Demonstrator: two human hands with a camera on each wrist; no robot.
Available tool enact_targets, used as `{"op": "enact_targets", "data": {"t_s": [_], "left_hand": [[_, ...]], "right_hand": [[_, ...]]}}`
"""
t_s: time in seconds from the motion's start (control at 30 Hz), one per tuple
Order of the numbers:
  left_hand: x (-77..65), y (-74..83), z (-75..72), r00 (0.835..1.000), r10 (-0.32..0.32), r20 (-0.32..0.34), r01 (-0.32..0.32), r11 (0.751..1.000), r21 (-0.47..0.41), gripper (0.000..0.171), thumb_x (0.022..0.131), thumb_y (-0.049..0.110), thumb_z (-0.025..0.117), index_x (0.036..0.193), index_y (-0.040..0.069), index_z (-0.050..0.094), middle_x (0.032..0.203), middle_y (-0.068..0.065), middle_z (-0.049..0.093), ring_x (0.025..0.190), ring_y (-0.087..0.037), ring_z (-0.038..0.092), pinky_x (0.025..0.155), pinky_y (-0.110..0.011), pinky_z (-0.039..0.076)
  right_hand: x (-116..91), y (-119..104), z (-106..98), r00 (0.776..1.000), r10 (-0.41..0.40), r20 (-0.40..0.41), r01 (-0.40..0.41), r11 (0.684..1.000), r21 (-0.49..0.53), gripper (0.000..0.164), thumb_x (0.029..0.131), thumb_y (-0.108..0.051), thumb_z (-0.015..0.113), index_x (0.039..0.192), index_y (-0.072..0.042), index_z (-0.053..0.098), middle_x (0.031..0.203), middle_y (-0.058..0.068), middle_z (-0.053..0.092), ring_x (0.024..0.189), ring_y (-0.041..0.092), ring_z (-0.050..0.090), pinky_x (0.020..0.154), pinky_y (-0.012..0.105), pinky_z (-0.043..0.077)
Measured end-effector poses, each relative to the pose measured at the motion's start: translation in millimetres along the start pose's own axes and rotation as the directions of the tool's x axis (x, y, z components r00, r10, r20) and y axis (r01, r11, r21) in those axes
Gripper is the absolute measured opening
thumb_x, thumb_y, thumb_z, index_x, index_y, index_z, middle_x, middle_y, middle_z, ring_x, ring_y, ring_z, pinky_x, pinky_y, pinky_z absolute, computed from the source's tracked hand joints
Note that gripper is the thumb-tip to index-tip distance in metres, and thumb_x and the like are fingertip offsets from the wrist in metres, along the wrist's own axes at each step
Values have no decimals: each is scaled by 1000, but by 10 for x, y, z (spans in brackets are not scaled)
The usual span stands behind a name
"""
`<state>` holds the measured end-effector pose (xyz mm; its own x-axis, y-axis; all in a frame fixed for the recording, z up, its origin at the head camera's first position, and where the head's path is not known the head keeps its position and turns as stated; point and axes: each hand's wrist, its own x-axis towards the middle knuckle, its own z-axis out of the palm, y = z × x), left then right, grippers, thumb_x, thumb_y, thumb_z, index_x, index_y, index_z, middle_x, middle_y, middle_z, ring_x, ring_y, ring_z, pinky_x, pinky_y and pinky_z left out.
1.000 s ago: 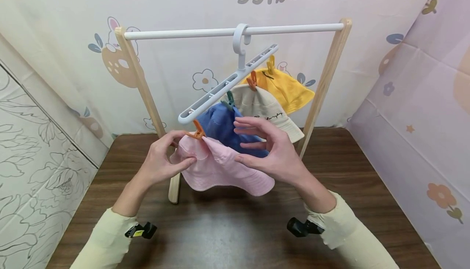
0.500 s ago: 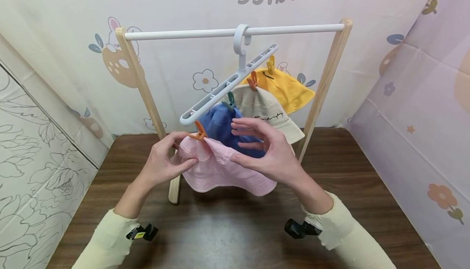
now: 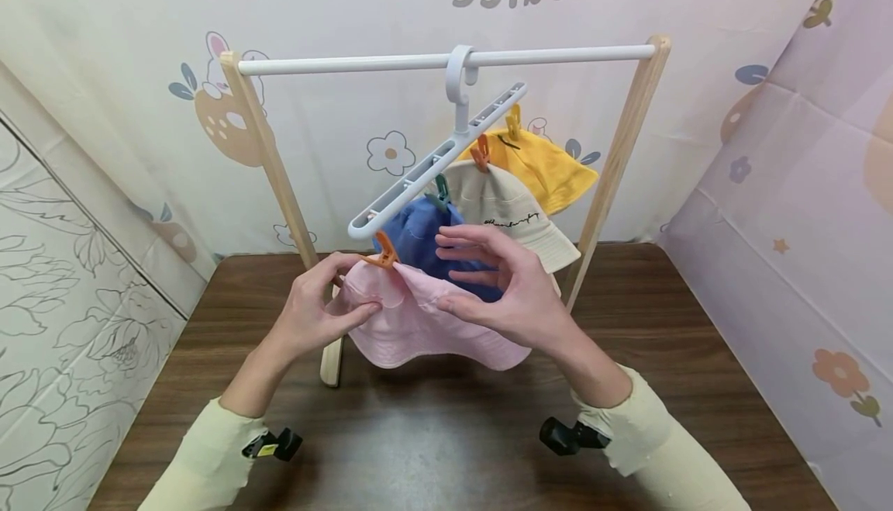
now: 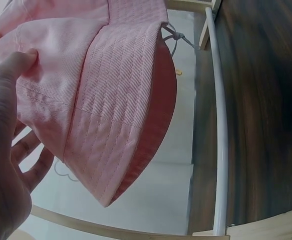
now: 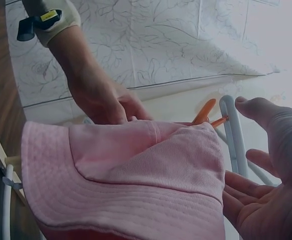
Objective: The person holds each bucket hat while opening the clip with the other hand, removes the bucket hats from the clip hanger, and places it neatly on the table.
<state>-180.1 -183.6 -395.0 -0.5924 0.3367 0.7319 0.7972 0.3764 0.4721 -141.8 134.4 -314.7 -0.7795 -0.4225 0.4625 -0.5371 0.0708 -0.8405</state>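
Note:
A pink bucket hat [image 3: 432,333] hangs by an orange clip [image 3: 386,251] from the near end of a grey hanger [image 3: 422,174]. My left hand [image 3: 307,305] pinches the left side of its crown, thumb [image 4: 20,62] on the front and the other fingers behind. At the hat's right side my right hand [image 3: 523,290] has its fingers spread, the thumb close to the cloth in the head view. In the right wrist view its fingers [image 5: 243,187] reach past the crown's edge. Behind is a blue hat [image 3: 408,236] under a green clip [image 3: 441,189], partly hidden by my right hand.
Farther along the hanger hang a beige hat [image 3: 484,197] with dark lettering and a yellow hat [image 3: 554,177], both clipped. The hanger hooks over the white rail [image 3: 349,66] of a rack with wooden legs [image 3: 621,146]. The rack stands on a brown wooden table [image 3: 418,449].
The hanger's near end, the orange clip and the pink hat have shifted slightly right, with my left hand moving along. My right hand has drifted a little left.

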Motion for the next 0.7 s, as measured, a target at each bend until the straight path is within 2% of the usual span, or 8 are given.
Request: {"op": "enact_targets", "data": {"t_s": [0.13,0.3,0.43,0.7], "left_hand": [[-2,15,17,1000,15,4,-15,1000,-10,63,69,-1,97,127,-2,73,113,-16,80,90,-13,67,86,-11,52],[-3,38,34,1000,19,14,-19,1000,-16,64,70,0,98,128,-2,71,113,-15,79,94,-14,69,86,-12,53],[3,60,57,999,32,22,-32,999,-17,64,71,0,98,129,-3,71,114,-15,79,96,-15,70,84,-15,54],[9,125,102,999,28,35,-27,999,-25,66,69,-5,100,128,-3,71,113,-15,79,90,-15,65,80,-15,51]], "right_hand": [[-6,-7,8,1000,-8,6,8,1000,22,73,92,-14,95,155,-5,60,154,28,67,141,48,70,108,39,65],[-2,-32,8,1000,-11,-6,11,1000,25,75,90,-8,95,156,-1,59,153,28,68,142,38,72,108,38,66],[0,-34,3,1000,-5,-8,5,1000,11,73,89,-9,96,154,-3,62,153,26,68,141,29,73,107,38,66],[15,-44,21,1000,16,-15,-16,1000,24,73,86,-6,97,151,-3,65,151,26,70,141,30,73,110,43,64]]}}
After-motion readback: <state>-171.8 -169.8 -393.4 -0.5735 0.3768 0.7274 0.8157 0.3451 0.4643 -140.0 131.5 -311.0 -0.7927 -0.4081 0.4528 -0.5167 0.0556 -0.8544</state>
